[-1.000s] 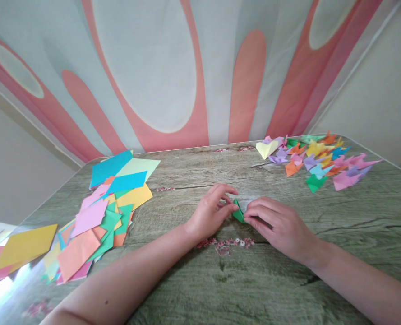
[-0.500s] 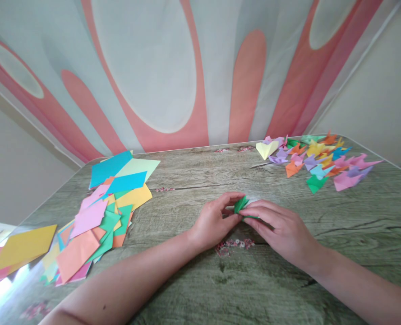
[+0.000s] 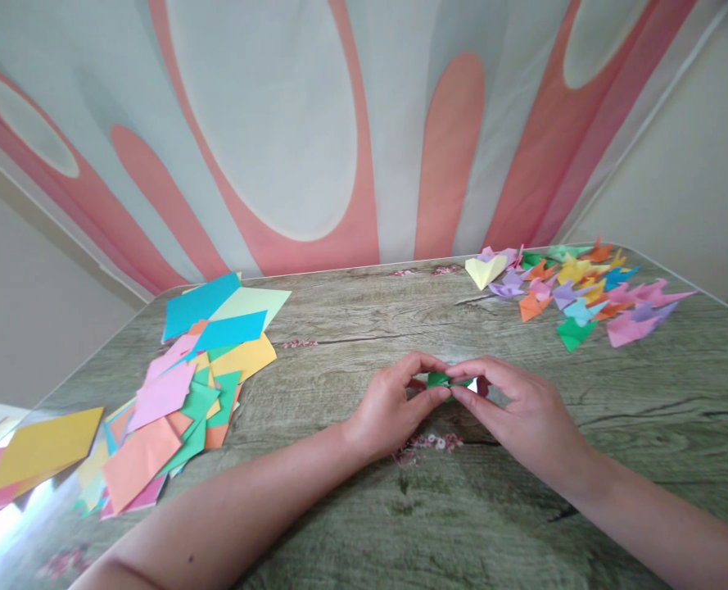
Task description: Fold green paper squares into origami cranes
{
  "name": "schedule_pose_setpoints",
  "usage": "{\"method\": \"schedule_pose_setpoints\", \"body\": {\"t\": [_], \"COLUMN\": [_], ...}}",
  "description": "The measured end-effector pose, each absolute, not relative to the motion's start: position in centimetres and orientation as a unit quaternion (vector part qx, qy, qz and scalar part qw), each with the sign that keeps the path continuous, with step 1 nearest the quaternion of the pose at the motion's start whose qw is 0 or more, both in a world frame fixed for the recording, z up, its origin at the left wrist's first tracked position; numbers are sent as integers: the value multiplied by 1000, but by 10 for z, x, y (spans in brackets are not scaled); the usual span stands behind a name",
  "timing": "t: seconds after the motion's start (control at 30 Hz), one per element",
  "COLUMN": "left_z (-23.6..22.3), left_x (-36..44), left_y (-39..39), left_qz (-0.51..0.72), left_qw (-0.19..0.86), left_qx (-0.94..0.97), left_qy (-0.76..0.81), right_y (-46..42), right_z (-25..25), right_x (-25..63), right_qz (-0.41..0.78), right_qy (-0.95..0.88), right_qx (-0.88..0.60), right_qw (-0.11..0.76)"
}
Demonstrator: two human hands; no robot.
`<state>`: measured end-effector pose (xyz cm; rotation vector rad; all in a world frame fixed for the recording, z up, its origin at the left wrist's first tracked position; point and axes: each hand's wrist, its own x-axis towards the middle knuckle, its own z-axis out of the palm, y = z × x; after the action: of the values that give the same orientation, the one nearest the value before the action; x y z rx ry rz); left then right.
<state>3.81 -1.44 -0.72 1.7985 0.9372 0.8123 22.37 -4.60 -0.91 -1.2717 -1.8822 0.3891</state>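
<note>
A small piece of folded green origami paper [image 3: 438, 379] sits between my two hands, just above the wood-patterned table [image 3: 351, 524]. My left hand [image 3: 394, 401] is closed on its left side, with thumb in front and fingers behind. From the right, my right hand [image 3: 517, 414] pinches it with thumb and fingertips that nearly meet the left ones. Much of the green paper is hidden by my fingers, so its exact folded shape does not show. A bright white patch shows by the right fingers.
To the left lies a loose pile of coloured paper sheets [image 3: 160, 397], with a dark yellow sheet [image 3: 47, 449] nearer the left edge. Many folded paper figures [image 3: 576, 295] cluster at the back right, beside a pale yellow folded paper [image 3: 485, 271]. A patterned curtain [image 3: 394, 147] hangs behind the table.
My right fingers have risen slightly, and their tips now press together on the green paper. The green point that stood up between my hands is now lower and flatter.
</note>
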Motion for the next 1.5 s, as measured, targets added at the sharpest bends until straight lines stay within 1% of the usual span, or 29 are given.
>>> {"method": "schedule_pose_setpoints", "body": {"t": [0.17, 0.43, 0.57, 0.67, 0.83, 0.9, 1.1, 1.27, 1.5], "left_z": [-8, -14, -13, -12, -8, -7, -7, -5, -7], "left_x": [39, 39, 42, 41, 36, 35, 37, 38, 35], "left_y": [-14, -11, -12, -13, -8, -7, -6, -8, -7], "left_qz": [348, 375, 390, 388, 385, 389, 365, 360, 346], "left_qw": [488, 612, 626, 594, 405, 363, 372, 387, 380], "left_qx": [702, 618, 599, 622, 729, 743, 734, 727, 734], "left_qy": [384, 320, 313, 331, 396, 405, 436, 438, 443], "right_y": [-45, -43, -43, -44, -45, -45, -44, -43, -43], "right_z": [-9, -8, -8, -6, -2, -2, -6, -7, -11], "right_x": [224, 227, 228, 227, 226, 225, 226, 225, 226], "right_qz": [159, 221, 241, 230, 213, 222, 242, 236, 234], "right_qy": [-730, -701, -694, -697, -702, -701, -684, -705, -714], "right_qx": [-526, -543, -546, -546, -549, -550, -563, -552, -538], "right_qw": [407, 405, 404, 404, 401, 396, 395, 378, 382]}}
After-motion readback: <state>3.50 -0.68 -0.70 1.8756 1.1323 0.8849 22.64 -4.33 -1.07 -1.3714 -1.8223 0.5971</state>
